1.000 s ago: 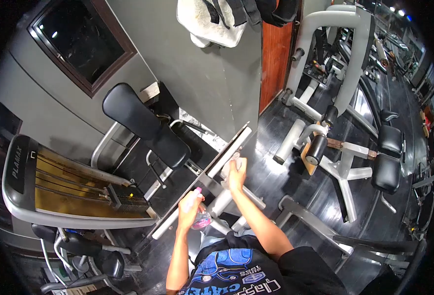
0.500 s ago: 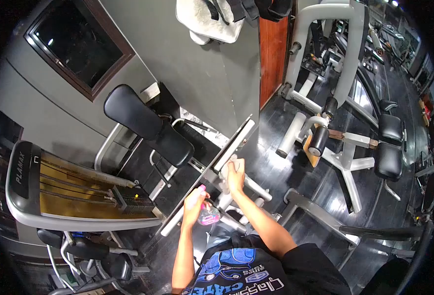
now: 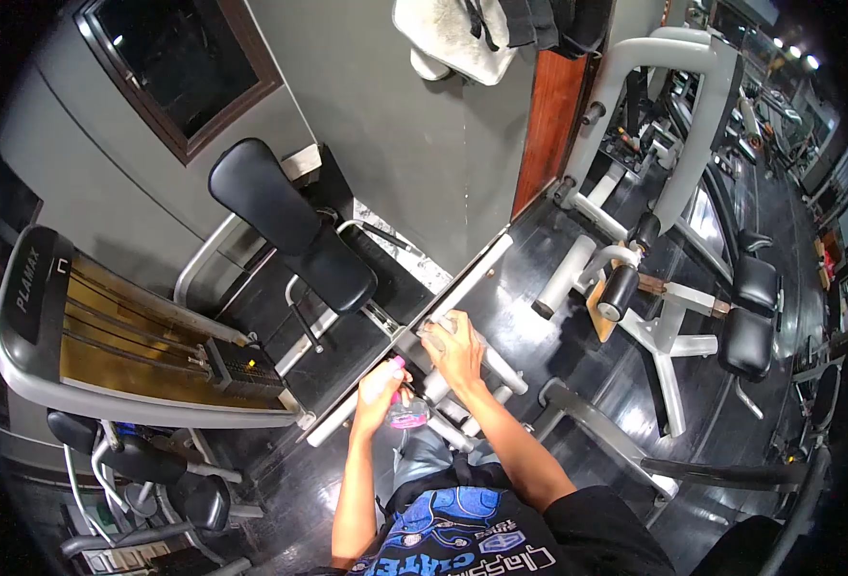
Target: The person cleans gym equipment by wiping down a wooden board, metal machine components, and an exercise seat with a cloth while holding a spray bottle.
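the spray bottle [image 3: 408,419] sits in the left hand [image 3: 378,392], whose fingers are wrapped round its neck; the pink top [image 3: 398,363] shows above them, the body with pink liquid below. the right hand [image 3: 457,355] bends over a pale cloth [image 3: 429,336] at the metal frame [image 3: 474,276]; whether its fingers clamp cannot be told. beyond stands a black seat [image 3: 345,280].

The right hand [image 3: 454,353] has slid along the light metal bar [image 3: 472,278] toward the bar's middle, closing some of the gap to the left hand [image 3: 378,390]. Its fingers, earlier pointing more toward the bar's far end, now angle across toward the bar, covering more of the cloth [image 3: 437,328]. The bottle [image 3: 408,415] has swung slightly rightward since the first picture.
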`<action>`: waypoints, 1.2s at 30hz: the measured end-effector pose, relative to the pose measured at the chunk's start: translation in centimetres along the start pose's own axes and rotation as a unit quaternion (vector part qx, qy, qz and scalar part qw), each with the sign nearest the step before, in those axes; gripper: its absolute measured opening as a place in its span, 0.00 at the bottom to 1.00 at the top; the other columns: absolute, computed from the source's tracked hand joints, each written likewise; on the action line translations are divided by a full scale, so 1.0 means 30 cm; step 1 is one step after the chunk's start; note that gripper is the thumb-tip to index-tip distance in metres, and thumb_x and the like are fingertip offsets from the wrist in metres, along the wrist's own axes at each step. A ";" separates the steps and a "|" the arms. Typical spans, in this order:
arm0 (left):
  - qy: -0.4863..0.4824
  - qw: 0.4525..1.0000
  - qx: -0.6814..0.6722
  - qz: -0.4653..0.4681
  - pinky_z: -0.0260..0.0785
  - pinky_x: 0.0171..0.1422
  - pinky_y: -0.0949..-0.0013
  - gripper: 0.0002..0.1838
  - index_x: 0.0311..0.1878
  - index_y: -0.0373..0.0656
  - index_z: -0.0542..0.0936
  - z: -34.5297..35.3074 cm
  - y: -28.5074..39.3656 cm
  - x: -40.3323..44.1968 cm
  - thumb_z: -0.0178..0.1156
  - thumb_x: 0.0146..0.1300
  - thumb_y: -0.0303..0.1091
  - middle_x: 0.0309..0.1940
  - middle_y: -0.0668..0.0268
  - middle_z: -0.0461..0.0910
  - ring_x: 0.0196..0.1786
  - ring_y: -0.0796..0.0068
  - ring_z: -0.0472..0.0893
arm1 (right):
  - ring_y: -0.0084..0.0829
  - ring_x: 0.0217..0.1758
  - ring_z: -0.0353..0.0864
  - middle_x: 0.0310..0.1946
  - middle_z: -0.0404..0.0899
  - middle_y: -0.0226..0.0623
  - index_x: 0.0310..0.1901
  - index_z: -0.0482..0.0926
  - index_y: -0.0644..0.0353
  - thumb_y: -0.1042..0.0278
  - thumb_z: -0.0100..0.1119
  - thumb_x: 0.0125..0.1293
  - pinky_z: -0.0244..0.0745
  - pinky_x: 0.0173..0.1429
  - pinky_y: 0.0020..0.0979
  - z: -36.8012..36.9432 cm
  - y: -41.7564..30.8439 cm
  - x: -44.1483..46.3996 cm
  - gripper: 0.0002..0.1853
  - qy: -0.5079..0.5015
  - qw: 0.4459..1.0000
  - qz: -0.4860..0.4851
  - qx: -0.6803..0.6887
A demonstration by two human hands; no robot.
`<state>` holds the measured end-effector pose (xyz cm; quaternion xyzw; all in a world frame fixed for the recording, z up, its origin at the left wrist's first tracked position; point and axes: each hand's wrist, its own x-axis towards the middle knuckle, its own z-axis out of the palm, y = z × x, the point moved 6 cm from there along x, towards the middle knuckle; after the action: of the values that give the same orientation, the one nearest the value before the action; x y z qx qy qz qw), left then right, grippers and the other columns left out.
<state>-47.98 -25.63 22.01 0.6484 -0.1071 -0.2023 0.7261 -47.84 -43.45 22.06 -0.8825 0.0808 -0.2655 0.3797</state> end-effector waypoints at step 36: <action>0.046 0.998 0.050 -0.017 0.73 0.28 0.73 0.09 0.43 0.34 0.78 0.043 -0.008 0.013 0.57 0.69 0.32 0.32 0.62 0.81 0.23 0.76 0.80 | 0.43 0.46 0.79 0.41 0.78 0.42 0.42 0.82 0.61 0.65 0.70 0.56 0.73 0.53 0.38 -0.197 0.230 -0.027 0.14 0.130 0.975 0.158 0.089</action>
<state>-48.20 -26.98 21.90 0.6940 -0.0726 -0.1789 0.6936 -51.24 -51.70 20.19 -0.7793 0.2437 -0.3205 0.4802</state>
